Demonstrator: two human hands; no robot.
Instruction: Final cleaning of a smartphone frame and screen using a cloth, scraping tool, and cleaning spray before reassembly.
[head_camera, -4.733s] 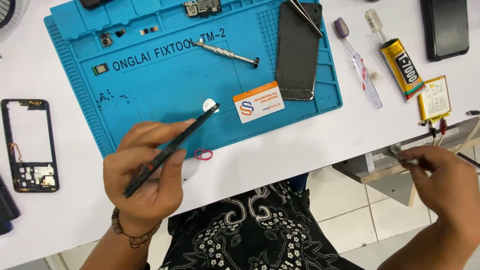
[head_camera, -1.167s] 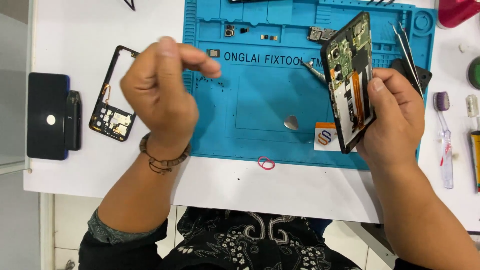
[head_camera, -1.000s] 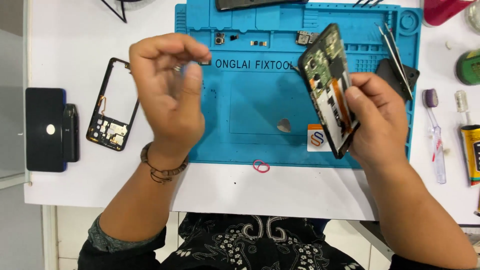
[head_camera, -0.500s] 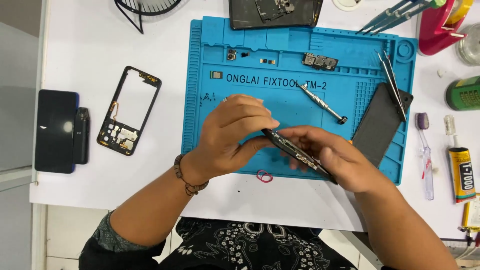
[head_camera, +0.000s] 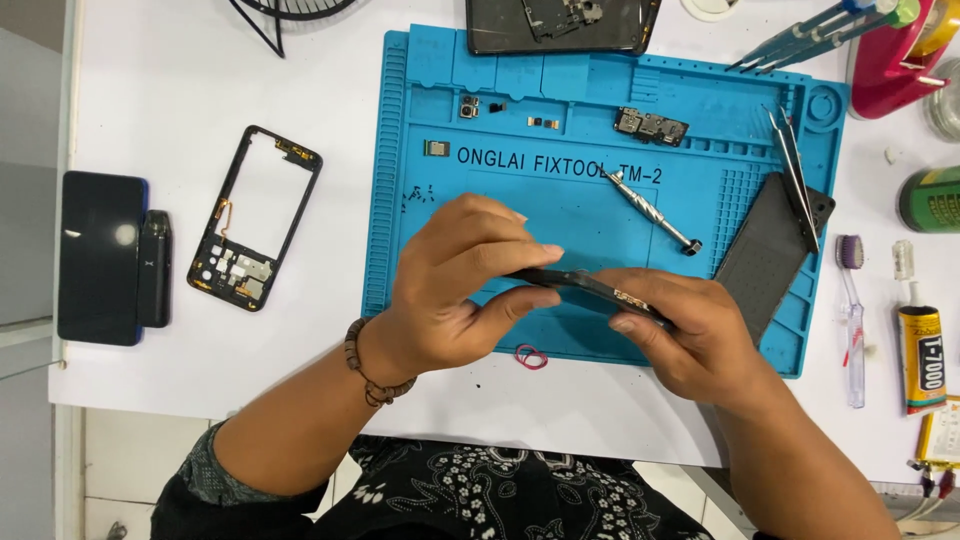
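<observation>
A white table (head_camera: 230, 80) is carrying a large blue rubber repair mat (head_camera: 600, 120), and above its near edge both hands are gripping a thin black opened phone body (head_camera: 590, 288), seen nearly edge-on. The left hand (head_camera: 455, 290) is pinching its left end between thumb and fingers; the right hand (head_camera: 690, 335) is clamping its right end. A black phone frame (head_camera: 255, 220) is lying left of the mat, a silver screwdriver (head_camera: 652, 210) on it, a small red rubber band (head_camera: 531, 356) just below the hands.
</observation>
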